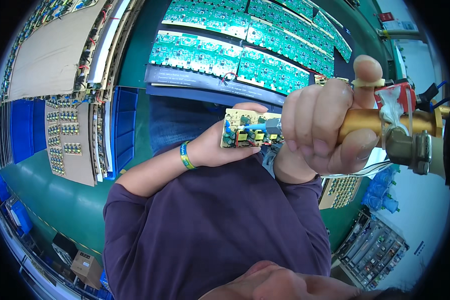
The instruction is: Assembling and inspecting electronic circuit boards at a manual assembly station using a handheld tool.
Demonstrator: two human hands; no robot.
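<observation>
My left hand is closed round a tan circuit board with yellow, blue and dark components, holding it in front of my chest with the component side showing. Wrapped round the gold barrel of a glue gun is my right hand, with its thumb raised by a lever. White residue clings to the gun near its metal fitting. Its thin bluish nozzle points left and lies over the components; whether it touches them I cannot tell.
Rows of green circuit boards lie on the bench beyond my hands. Cardboard sheets with boards are stacked at the left, beside blue bins. Blue bottles and a rack of parts stand at the right.
</observation>
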